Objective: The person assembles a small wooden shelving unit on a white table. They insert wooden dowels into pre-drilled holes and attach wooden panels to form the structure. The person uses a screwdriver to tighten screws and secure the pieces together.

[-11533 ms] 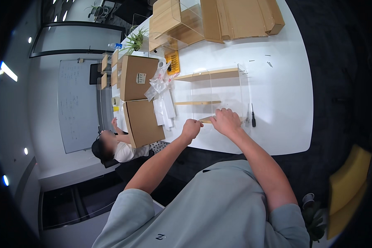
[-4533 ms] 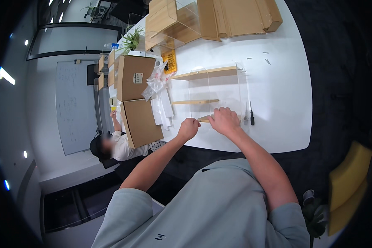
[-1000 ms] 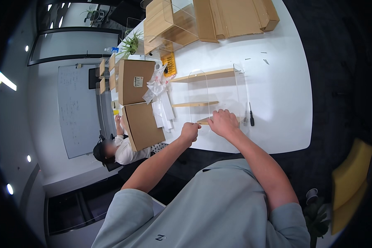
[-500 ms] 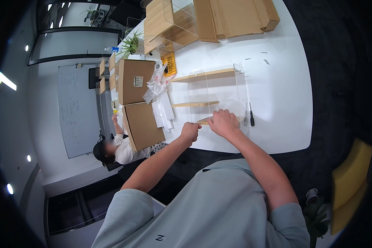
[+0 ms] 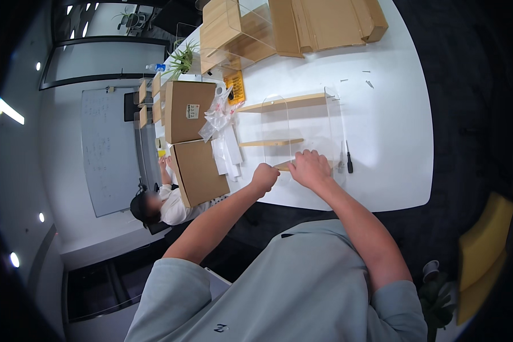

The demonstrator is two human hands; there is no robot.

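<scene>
Head view, looking down on a white table (image 5: 382, 131) that fills the upper centre of the frame. The left hand (image 5: 265, 178), just left of centre, is curled into a loose fist with its fingertips closed on the near end of a short wooden strip (image 5: 283, 165). The right hand (image 5: 310, 170), immediately to its right, lies knuckles-up with fingers bent over the lower edge of a clear acrylic shelf unit (image 5: 302, 128); whether it grips the strip or merely presses on the panel cannot be told. The unit lies flat on the table above the hands, and two more wooden shelves cross it, one at mid-height (image 5: 271, 142) and one at the top (image 5: 282, 103). A black screwdriver (image 5: 349, 162) lies just right of the unit. Left of the unit are crumpled clear plastic bags (image 5: 219, 114) and two brown cardboard boxes (image 5: 188, 111). Flattened cardboard (image 5: 325, 23) lies at the top edge. At centre left, a seated person (image 5: 154, 205) reaches toward the boxes.
</scene>
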